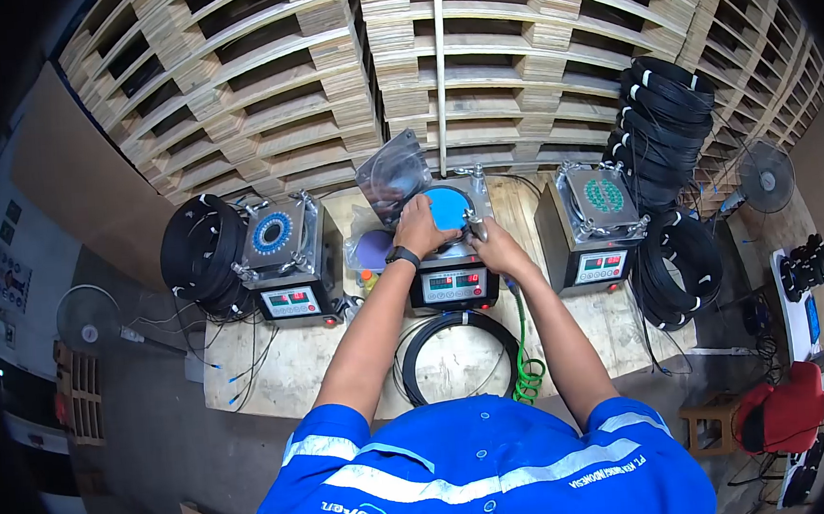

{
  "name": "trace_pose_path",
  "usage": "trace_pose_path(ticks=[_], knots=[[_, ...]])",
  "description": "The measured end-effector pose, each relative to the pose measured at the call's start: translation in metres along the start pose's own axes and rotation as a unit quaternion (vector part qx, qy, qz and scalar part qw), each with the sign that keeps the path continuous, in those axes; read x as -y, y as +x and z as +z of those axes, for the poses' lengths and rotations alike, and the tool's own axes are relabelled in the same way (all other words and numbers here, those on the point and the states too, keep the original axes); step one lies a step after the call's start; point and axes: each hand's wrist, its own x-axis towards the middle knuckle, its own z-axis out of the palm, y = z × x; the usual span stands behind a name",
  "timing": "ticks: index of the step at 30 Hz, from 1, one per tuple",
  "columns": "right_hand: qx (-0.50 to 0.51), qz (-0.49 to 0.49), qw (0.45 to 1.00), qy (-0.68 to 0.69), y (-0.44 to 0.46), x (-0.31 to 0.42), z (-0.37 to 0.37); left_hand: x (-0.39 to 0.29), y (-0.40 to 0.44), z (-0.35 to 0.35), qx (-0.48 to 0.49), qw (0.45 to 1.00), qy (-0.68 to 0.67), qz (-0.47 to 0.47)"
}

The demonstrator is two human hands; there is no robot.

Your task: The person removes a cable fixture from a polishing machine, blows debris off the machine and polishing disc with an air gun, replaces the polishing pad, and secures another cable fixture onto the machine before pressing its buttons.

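My left hand (417, 226) is at the left edge of a round blue disc (449, 208) on the middle machine (452, 287), its fingers bent over the rim. To the right of the disc, my right hand (493, 246) is closed round a metal tool (474, 222) with a coiled green hose (526, 364) running down from beside it. A plate with a clear sheet (394, 176) stands tilted behind my left hand. Below the machine's display lies a black cable coil (410, 362).
Left is a machine (288, 266) with a blue ring on top, beside black coils (203, 248). Right is a machine (594, 235) with green dots, beside stacked coils (663, 125). A purple disc (374, 250) lies left of the middle machine. Pallets (304, 83) rise behind.
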Motion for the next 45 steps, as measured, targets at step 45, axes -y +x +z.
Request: trace_pose_path(ticks=[45], knots=[[0.052, 0.112, 0.988, 0.091, -0.001, -0.029, 0.006, 0.003, -0.006, 0.004, 0.058, 0.983, 0.140, 0.104]])
